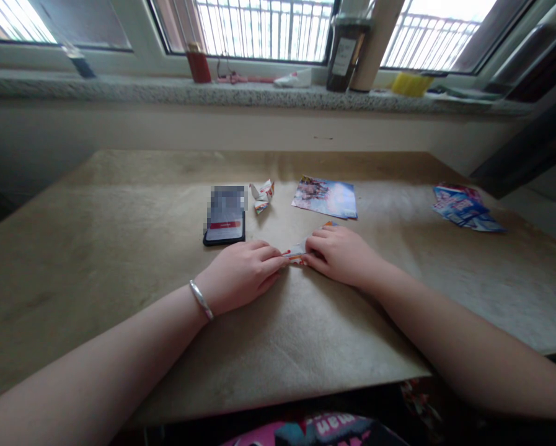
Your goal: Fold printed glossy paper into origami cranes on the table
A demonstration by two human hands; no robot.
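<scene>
Table (64, 291) fills most of the frame, my working surface. Stone windowsill (142, 93) runs across the top, bits and bottles parked on it, likely just storage. My two hands come next, mid-frame, both low on the tabletop, probably for support. Left hand (243, 272): narrow, fingers together, tips holding the left end of the paper (297, 251); thumb mostly hidden. Right hand (340, 251): curled, thumb and fingers gripping the other end. Blue-and-red packets (466, 207) overlap in a pile at far right, seemingly kept out of reach of my arms. Blue-and-pink printed sheets (326, 197) lie flat just above my right hand, handy spot. Phone (224, 230) lies screen up above my left hand, probably so I can see it; display blurred out. The held paper sits at frame centre between my fingertips, presumably pinned from both ends to stay steady; its full shape is covered. Small folded paper piece (262, 196) stands beside the phone, apart from it. Silver bracelet (201, 300) circles my left wrist.
</scene>
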